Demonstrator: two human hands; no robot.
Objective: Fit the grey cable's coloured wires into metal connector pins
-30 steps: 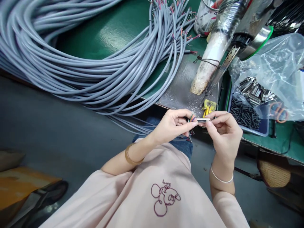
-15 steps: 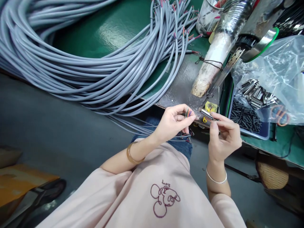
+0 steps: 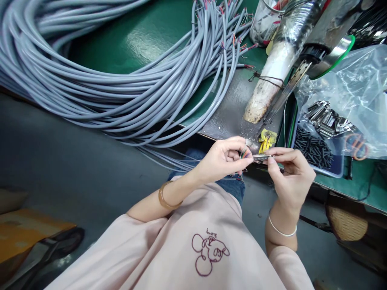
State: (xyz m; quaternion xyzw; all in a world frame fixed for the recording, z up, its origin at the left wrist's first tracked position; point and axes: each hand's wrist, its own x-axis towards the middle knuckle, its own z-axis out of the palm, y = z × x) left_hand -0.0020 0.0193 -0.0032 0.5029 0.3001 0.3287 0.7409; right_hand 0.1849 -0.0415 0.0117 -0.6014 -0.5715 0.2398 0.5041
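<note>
Between my two hands is a small metal multi-pin connector (image 3: 260,158), lying nearly level at the bench edge. My right hand (image 3: 292,173) pinches its right end between thumb and fingertips. My left hand (image 3: 228,159) is closed at its left end, with thin coloured wires (image 3: 245,154) showing between thumb and fingers. Whether the left fingertips also press on the connector is hard to make out. Just behind the connector stands a yellow clip-like holder (image 3: 266,141) on the bench.
A large bundle of grey cables (image 3: 136,92) with stripped ends spreads over the green bench (image 3: 121,52). A soldering iron (image 3: 278,100) and wrapped white post (image 3: 263,88) slant down nearby. To the right, a blue tray (image 3: 332,171) holds black sleeves and metal connectors beside a plastic bag (image 3: 363,80).
My right hand has moved slightly right and down, turning the connector more level. My left hand has shifted a little right and down towards it, and the yellow holder shows more.
</note>
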